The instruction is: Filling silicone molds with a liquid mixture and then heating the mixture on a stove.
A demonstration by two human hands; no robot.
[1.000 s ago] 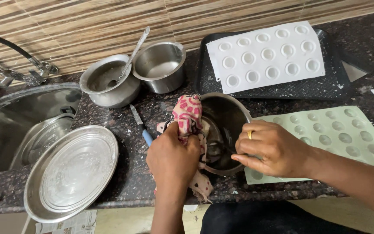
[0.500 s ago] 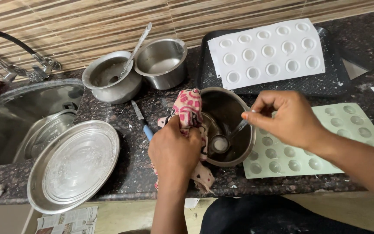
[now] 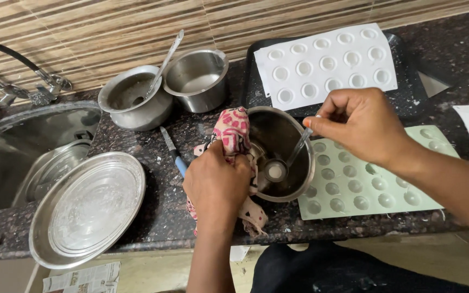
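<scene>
Right at the middle of the dark speckled desk [image 3: 137,217] stands a dark metal pot [image 3: 280,154], tilted a little toward the person. The left hand [image 3: 217,184] is closed around a pink patterned cloth [image 3: 233,130] pressed against the pot's left rim, gripping pot and cloth together. The right hand [image 3: 359,125] hovers over the pot's right rim, its fingers pinched on the handle of a spoon [image 3: 289,160] whose bowl rests at the pot's bottom. Just right of the pot lies a pale green mould sheet [image 3: 370,184] with round hollows; behind the pot, a white mould sheet [image 3: 327,62] rests on a black tray [image 3: 408,103]. Left of the pot lies a blue-handled knife [image 3: 173,153], and farther left a wide steel plate [image 3: 88,209]. Behind and left of the pot sit two steel bowls [image 3: 196,78], one holding a second spoon. A sink [image 3: 23,152] lies well left of the pot.
</scene>
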